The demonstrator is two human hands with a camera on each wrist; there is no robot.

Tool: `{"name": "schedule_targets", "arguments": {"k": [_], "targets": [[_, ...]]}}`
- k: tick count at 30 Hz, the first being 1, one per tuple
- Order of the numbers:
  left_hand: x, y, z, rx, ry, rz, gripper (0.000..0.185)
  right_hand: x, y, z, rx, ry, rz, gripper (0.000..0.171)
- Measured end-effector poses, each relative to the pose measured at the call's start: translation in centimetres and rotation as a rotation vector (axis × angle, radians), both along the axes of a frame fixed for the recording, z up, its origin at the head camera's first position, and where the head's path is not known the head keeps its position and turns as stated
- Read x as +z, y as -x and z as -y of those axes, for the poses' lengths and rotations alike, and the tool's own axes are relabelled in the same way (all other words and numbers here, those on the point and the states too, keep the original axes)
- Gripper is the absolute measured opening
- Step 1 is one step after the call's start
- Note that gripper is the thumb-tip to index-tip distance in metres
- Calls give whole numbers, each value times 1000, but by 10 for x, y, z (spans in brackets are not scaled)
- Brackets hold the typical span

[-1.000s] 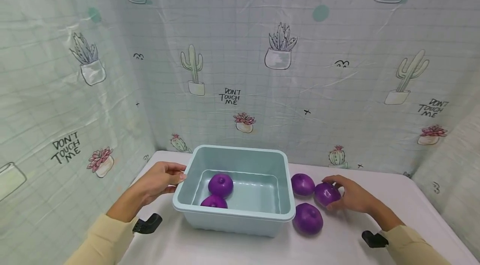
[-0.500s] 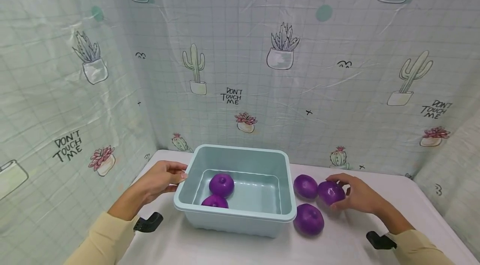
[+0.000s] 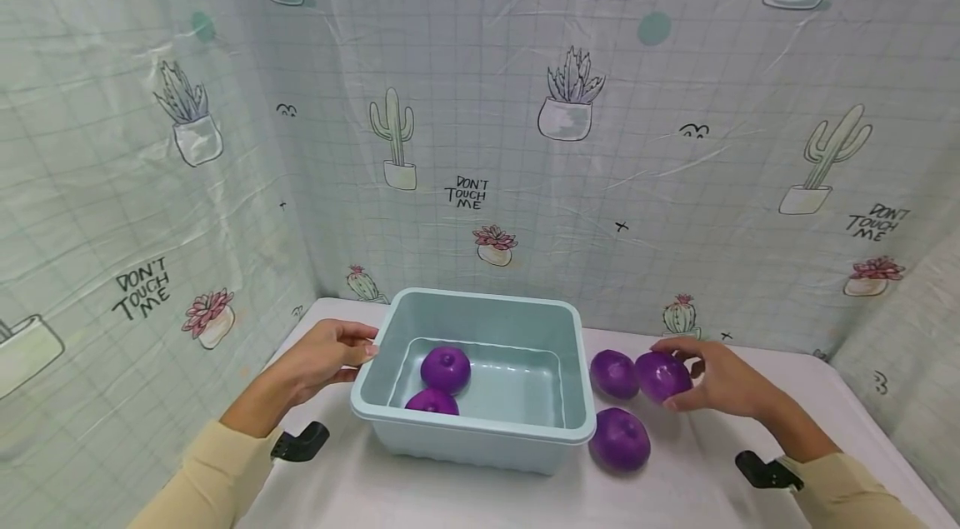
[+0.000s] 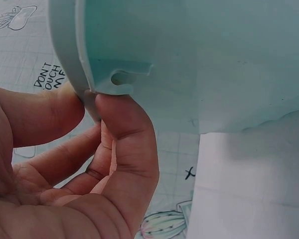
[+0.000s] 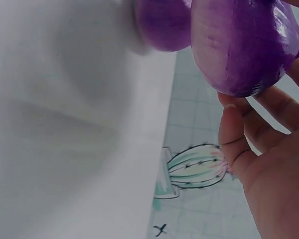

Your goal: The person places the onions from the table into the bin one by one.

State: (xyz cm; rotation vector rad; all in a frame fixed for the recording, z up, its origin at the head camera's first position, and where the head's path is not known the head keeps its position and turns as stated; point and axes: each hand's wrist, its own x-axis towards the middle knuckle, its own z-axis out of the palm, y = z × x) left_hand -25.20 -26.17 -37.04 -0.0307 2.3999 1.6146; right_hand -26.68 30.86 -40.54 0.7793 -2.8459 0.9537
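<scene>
A pale blue-green plastic basin (image 3: 480,429) stands on the table. My left hand (image 3: 326,358) pinches its left rim; in the left wrist view the thumb and curled forefinger meet at the rim (image 4: 82,59). Two round purple fruits (image 3: 446,370) with small nubs lie inside on the left. My right hand (image 3: 716,383) holds a glossy round purple fruit (image 3: 663,377) between thumb and fingers, slightly above the tabletop. Beside it a similar fruit (image 3: 615,374) lies near the basin's right wall. Nearer me lies another purple fruit (image 3: 620,439).
The white table (image 3: 675,496) meets a cloth backdrop (image 3: 480,137) printed with cacti behind and at both sides. A black wrist camera (image 3: 300,441) sits on the left sleeve, and another black camera (image 3: 768,471) on the right.
My right hand has lifted the purple fruit a little off the table and shifted slightly right. The left hand keeps its hold on the basin rim. The head view has drifted slightly.
</scene>
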Motion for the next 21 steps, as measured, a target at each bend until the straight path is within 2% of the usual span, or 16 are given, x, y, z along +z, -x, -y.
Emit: {"name": "schedule_targets", "arguments": {"k": [11, 21], "targets": [[0, 0, 0, 6, 1, 4, 41, 26, 1, 14, 48, -10, 42, 73], [1, 0, 0, 12, 3, 14, 41, 43, 8, 31, 108, -13, -18, 70]]}}
